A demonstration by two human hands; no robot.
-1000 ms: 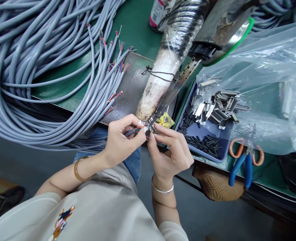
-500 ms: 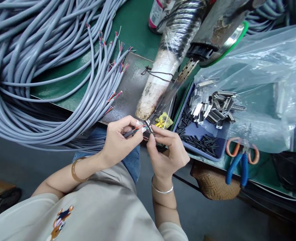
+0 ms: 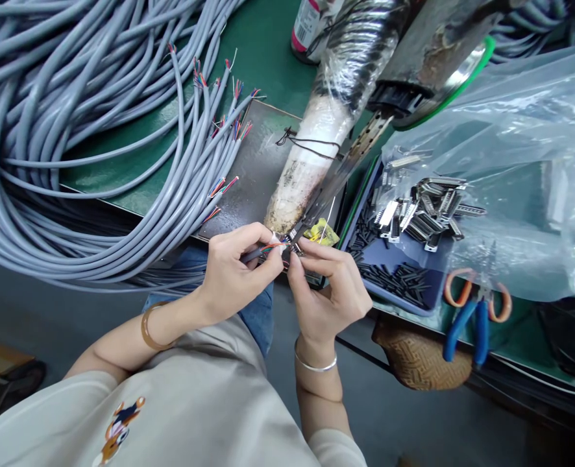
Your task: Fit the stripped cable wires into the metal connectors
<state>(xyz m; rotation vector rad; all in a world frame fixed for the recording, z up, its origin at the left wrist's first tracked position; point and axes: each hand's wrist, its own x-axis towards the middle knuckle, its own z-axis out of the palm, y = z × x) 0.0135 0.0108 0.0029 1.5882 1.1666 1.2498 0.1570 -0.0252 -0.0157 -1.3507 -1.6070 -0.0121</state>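
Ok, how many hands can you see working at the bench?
2: the left hand holds a grey cable by its wired end; the right hand pinches a small connector beside it. No others show.

On my feed I have one head-worn view, looking forward and steeply down from above and behind the left grip (image 3: 236, 274) and right grip (image 3: 333, 285). It sits near, with the table (image 3: 268, 55) beyond both and the wearer's shirt (image 3: 204, 408) closer to the lens.
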